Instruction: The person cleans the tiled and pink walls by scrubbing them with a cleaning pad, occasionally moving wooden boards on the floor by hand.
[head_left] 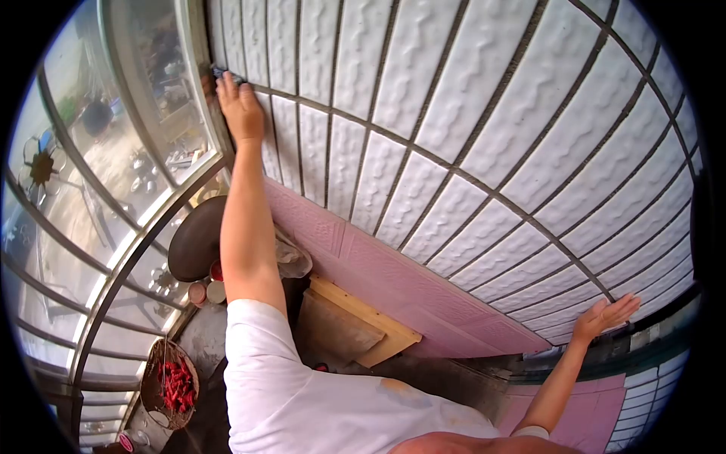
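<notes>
My left hand (242,112) is raised high against the white tiled wall (446,83), close to the window frame (200,98). Its fingers press on a dark, crumpled rag (219,72) in the corner where wall and frame meet; most of the rag is hidden. Far to the right, my right hand (605,316) rests on the lower tiles with its fingers stretched out and nothing in them. The tiles are long, with a rippled surface and dark joints between them.
Pink panels (363,261) run below the tiles. Near the barred window stand a dark round pan (193,242), small jars (198,293) and a basket (146,371) of red chillies (178,384). A yellowish board (393,337) leans beneath the wall.
</notes>
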Motion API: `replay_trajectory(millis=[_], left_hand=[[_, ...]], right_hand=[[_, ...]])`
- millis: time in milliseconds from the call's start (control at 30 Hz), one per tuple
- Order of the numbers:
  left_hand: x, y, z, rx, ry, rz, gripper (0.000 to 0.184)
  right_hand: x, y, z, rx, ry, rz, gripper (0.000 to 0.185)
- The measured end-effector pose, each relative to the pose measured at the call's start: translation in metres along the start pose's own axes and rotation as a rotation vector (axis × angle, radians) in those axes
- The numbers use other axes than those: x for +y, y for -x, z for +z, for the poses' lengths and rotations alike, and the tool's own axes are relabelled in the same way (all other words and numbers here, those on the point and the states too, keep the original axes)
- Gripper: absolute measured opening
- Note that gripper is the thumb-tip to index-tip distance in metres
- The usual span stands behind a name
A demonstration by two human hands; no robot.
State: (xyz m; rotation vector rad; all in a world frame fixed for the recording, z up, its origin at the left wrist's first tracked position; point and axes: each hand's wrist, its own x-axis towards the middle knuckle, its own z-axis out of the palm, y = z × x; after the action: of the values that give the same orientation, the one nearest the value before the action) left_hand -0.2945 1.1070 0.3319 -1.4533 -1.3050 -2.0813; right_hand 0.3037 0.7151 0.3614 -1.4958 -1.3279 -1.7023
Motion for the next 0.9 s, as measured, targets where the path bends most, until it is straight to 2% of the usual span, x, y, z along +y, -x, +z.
replay_trajectory(millis=[33, 100, 167, 367, 433, 567, 633, 733, 800, 900], left_hand=[[-0.014, -0.006, 0.008, 0.015, -0.021, -0.01, 0.048], [0.014, 0.009, 0.014, 0.071, 0.044, -0.033, 0.048], [0.057, 0.037, 0.011, 0.03, 0.081, -0.016, 0.048], [0.21, 0.146, 0.016, -0.154, 0.169, 0.303, 0.054], [0.255, 0.173, 0.015, -0.197, 0.161, 0.35, 0.053], [0.338, 0.227, 0.015, -0.321, 0.172, 0.417, 0.058], [0.375, 0.251, 0.019, -0.358, 0.202, 0.471, 0.059], [0.429, 0.278, 0.028, -0.383, 0.235, 0.582, 0.06], [0.464, 0.293, 0.027, -0.442, 0.264, 0.69, 0.058], [0.511, 0.293, 0.036, -0.397, 0.26, 0.875, 0.054]], right_hand=[[-0.001, 0.0, 0.0, 0.002, -0.014, 0.001, 0.053], [-0.001, 0.001, 0.001, -0.011, -0.03, 0.035, 0.054], [-0.001, 0.004, 0.001, -0.025, -0.02, 0.071, 0.054], [0.003, 0.011, -0.001, -0.068, -0.116, 0.137, 0.059], [0.002, 0.014, -0.005, -0.116, -0.137, 0.191, 0.062], [0.009, 0.021, -0.021, -0.187, -0.307, 0.202, 0.064], [0.017, 0.035, -0.039, -0.196, -0.551, 0.19, 0.061], [0.027, 0.085, -0.076, -0.306, -0.751, 0.346, 0.061], [0.039, 0.125, -0.106, -0.436, -0.753, 0.469, 0.061], [0.061, 0.168, -0.153, -0.575, -0.75, 0.662, 0.061]])
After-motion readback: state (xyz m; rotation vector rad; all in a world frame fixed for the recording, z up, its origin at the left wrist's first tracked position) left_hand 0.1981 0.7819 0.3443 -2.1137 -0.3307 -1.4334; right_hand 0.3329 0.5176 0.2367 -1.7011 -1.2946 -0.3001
